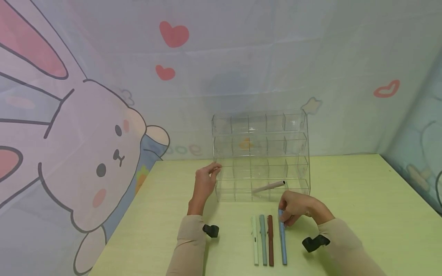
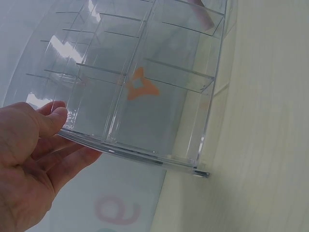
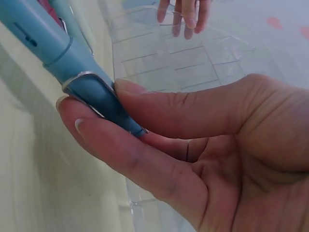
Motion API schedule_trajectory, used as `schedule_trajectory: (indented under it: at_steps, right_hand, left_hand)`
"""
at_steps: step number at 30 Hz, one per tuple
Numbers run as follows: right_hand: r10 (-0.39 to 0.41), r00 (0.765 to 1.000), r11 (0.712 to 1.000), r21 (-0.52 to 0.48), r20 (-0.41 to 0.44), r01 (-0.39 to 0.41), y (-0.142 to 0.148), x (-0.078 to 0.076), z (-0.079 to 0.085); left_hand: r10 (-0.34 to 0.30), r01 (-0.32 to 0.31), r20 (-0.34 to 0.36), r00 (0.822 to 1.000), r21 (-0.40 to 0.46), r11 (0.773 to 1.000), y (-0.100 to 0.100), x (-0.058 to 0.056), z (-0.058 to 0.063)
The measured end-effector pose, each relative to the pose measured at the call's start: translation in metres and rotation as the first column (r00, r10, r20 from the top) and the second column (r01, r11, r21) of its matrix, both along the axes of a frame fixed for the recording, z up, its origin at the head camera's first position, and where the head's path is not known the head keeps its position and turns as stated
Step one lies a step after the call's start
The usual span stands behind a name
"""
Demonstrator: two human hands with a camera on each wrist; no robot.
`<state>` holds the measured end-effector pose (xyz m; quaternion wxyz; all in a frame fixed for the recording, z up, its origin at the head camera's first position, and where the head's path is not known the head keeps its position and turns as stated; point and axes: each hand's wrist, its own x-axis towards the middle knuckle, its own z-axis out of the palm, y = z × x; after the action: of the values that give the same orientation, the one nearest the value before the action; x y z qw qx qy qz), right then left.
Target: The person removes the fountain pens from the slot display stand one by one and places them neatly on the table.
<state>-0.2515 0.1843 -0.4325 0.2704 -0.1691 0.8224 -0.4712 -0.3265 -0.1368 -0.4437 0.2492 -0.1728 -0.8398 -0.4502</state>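
Note:
A clear plastic display rack (image 1: 261, 179) with tiers of small compartments stands on the table. At its left side, my left hand (image 1: 205, 180) holds the side panel between thumb and fingers, as the left wrist view shows. My right hand (image 1: 297, 205) pinches the clip end of a blue pen (image 1: 283, 247), in front of the rack's right part. In the right wrist view the thumb and fingertips press on the pen's cap (image 3: 104, 94) near its metal clip. A pale pinkish pen (image 1: 272, 186) leans in the rack's lowest tier.
Left of the blue pen lie a dark red pen (image 1: 271, 245), a grey-green pen (image 1: 263, 241) and a pale green pen (image 1: 255, 245), side by side. A printed cloth (image 1: 276, 57) hangs behind the yellow-green table (image 1: 348, 184).

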Motion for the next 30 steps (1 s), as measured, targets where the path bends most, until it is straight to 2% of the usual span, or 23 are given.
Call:
schedule_trajectory:
  at_steps: [18,30]
  right_hand:
    - [0.031,0.999,0.999,0.020,-0.031,-0.031,-0.011,-0.002,-0.010]
    - [-0.044,0.999,0.993,0.105,-0.022,0.046,-0.018,0.001,-0.011]
  left_hand:
    - [0.012,-0.012,0.028,1.000,0.007,1.000,0.002,0.001,0.003]
    - [0.006,-0.006,0.046,0.999,0.011,1.000,0.002,0.002,0.003]
